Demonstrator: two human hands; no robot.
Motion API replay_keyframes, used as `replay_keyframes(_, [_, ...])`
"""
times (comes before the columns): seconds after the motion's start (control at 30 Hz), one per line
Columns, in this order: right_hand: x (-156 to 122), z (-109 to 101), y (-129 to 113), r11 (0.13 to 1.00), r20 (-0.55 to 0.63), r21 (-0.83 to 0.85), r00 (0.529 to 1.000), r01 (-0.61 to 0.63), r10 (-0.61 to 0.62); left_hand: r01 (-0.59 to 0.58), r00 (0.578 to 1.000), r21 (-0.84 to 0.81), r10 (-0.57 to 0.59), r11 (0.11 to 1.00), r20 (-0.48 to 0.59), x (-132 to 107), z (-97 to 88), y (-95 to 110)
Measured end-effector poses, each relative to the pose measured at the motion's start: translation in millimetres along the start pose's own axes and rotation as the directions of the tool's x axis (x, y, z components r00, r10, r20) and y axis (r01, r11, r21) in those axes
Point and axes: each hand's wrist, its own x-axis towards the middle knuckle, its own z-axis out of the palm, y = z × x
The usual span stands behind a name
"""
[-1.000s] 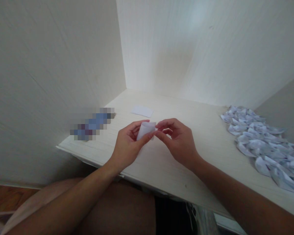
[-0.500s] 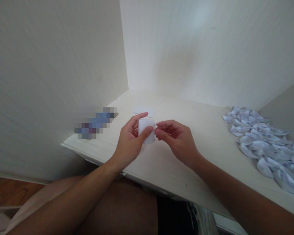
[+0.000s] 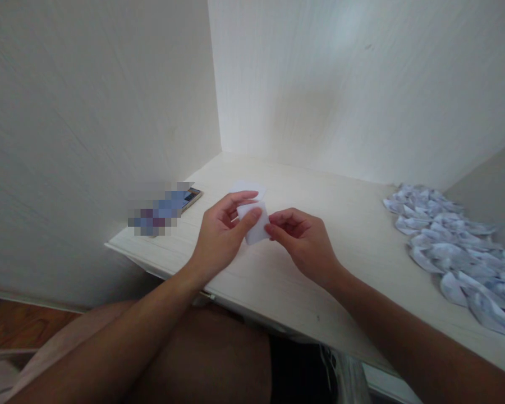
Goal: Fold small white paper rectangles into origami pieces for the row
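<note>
1. The small white paper (image 3: 257,231) is held a little tilted in front of the person, between the two hands and seemingly just above the worktop (image 3: 349,230); it looks folded, though its layers are too small to count
2. It should handle as something very light, thin and bendy, stiffer along any crease than across a single layer; it would likely dent or tear if squeezed hard, and its smooth face may slide a bit under dry skin, so a light pinch close to an edge or on a crease seems the best hold
3. The left hand (image 3: 221,233) has the paper gripped, its thumb flat across the near face and the other fingers behind, the forefinger reaching past the upper edge
4. The right hand (image 3: 305,238) has thumb and forefinger close together, a narrow gap at most, with the thumb tip touching the paper's right edge; whether the fingers behind truly pinch it, I cannot tell
5. Just beyond the left hand, a flat white sheet (image 3: 249,186) lies on the worktop, partly hidden by the fingers
6. Farther out, a phone (image 3: 194,196), mostly blurred by pixelation, lies to the left near the side panel (image 3: 151,112), and a spread of folded white papers (image 3: 450,241) covers the right side, well apart from both hands
</note>
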Motion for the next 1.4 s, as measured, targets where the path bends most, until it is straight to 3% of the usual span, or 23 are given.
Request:
replay_keyframes(0.2, [4.0, -4.4, 2.5, 0.999, 0.023, -0.046, 1.000, -0.011, 0.012, -0.006, 0.983, 0.221, -0.034, 0.975, 0.178, 12.7, -26.1, 14.1])
replay_keyframes(0.57, [5.3, -7.1, 2.0, 0.990, -0.009, -0.121, 0.998, 0.067, -0.068, 0.109, 0.956, 0.152, -0.146, 0.982, 0.255, 13.6, -36.8, 12.2])
replay_keyframes(0.8, [6.1, -9.6, 2.8, 0.992, 0.064, -0.126, 0.998, 0.028, -0.020, 0.191, 0.898, 0.192, -0.250, 0.963, 0.362, 14.6, -45.9, 12.0])
replay_keyframes(1.4, [3.5, -8.6, 6.9, 0.993, 0.063, -0.111, 0.997, -0.027, 0.034, 0.235, 0.944, 0.128, -0.258, 0.963, 0.207, 11.5, -38.4, 4.0])
